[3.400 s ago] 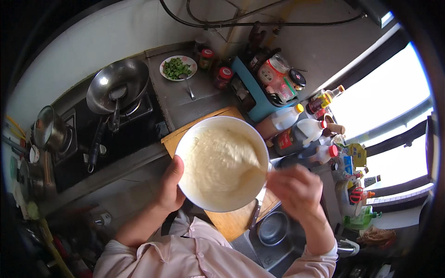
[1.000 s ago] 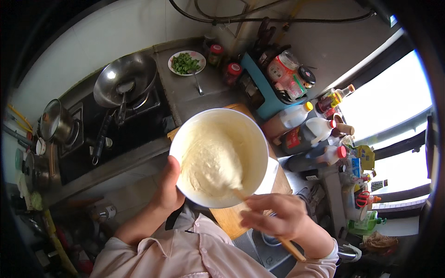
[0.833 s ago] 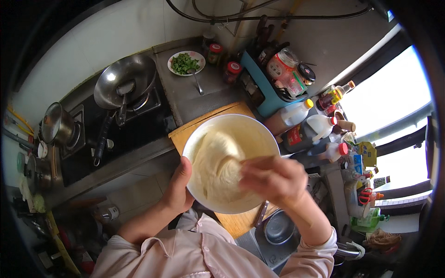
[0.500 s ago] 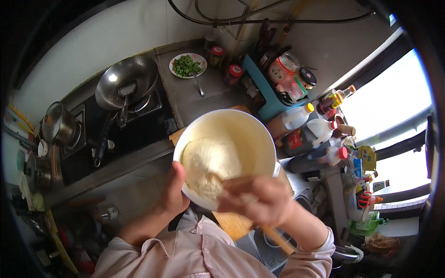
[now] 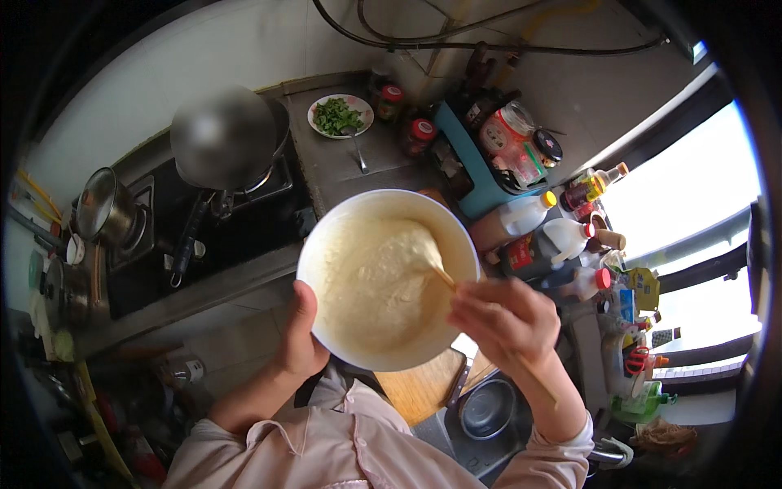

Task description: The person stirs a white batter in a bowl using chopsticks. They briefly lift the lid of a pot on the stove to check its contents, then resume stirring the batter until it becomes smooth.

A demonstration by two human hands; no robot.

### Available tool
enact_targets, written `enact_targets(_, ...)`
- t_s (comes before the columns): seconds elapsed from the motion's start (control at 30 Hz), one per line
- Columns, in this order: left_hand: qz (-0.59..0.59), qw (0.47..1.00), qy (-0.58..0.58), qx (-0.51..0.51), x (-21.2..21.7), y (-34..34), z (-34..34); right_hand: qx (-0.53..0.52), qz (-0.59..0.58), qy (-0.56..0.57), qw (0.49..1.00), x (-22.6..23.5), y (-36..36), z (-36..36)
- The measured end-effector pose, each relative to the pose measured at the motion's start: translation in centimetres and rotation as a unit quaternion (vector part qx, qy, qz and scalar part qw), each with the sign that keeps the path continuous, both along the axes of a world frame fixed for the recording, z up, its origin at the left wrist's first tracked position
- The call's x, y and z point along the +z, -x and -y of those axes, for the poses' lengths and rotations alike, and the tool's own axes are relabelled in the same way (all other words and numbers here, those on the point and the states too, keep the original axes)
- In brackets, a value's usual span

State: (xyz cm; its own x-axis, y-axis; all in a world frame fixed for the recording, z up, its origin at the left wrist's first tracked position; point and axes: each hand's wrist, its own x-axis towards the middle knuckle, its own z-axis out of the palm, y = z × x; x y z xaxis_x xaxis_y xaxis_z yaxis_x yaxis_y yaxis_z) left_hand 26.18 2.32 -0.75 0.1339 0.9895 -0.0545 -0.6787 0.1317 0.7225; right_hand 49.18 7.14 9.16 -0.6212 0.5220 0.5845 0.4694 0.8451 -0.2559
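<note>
My left hand [image 5: 300,336] grips the near left side of a white bowl [image 5: 461,244], its thumb up along the outside by the rim. Inside lies thick, pale, sticky batter [image 5: 366,285], pulled up into a smooth lump toward the right. My right hand [image 5: 509,319] is closed around wooden chopsticks [image 5: 445,279]; their tips are sunk in that lump, and their back ends slant down past my wrist. How many sticks there are I cannot tell. The bowl is tilted toward me, above a wooden cutting board [image 5: 407,391].
A knife [image 5: 459,383] lies on the board's right, beside a metal basin [image 5: 487,409] in the sink. Left is a stove with a wok [image 5: 281,122], partly blurred, and a lidded pot [image 5: 106,210]. Behind stand a plate of chopped greens [image 5: 338,116], a blue rack [image 5: 472,163] and several bottles [image 5: 529,213].
My right hand has swung right and slightly up with the chopsticks, drawing the batter lump from the bowl's left to its right. My left hand keeps its grip; the view has shifted a little.
</note>
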Motion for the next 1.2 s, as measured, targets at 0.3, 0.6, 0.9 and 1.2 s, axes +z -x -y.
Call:
enact_targets(0.3, 0.042, 0.997, 0.057, -0.015, 0.4, -0.8, 0.0, 0.004, -0.078, 0.080, 0.994, -0.4, 1.7, -0.8)
enact_targets(0.6, 0.002, 0.999, 0.033, 0.021, -1.6, -0.6, -0.2, 0.075, 0.007, 0.058, 0.995, -0.7, 3.1, 1.0)
enact_targets(0.9, -0.006, 0.998, -0.045, 0.035, -0.6, 0.3, -0.7, 0.117, -0.004, 0.047, 0.992, -0.9, 2.7, 3.2)
enact_targets(1.2, -0.033, 0.997, -0.049, 0.041, 0.1, 0.6, -0.6, 0.008, 0.069, -0.025, 0.997, -0.2, 0.4, 2.8)
